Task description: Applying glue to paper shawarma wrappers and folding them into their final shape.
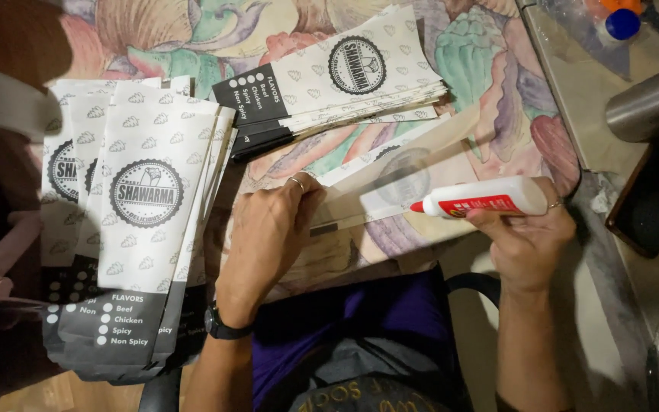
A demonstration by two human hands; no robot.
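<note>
We see a white glue bottle (490,200) with a red tip, gripped in the right hand (524,236), fingers closed around it, nozzle pointing left over a flat paper sheet (402,179) on the counter (490,99). Left hand (268,233) lies open, palm down, fingertips pressing that sheet's edge; it grasps nothing. Left of it, a stack of printed paper bags (146,221); above, a second bag stack (337,84). Metal cylinder (654,103) at right.

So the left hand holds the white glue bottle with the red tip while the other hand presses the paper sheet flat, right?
Not quite: the head view shows the right hand holding the glue bottle. The left hand presses the paper sheet flat. The rest stands.
</note>
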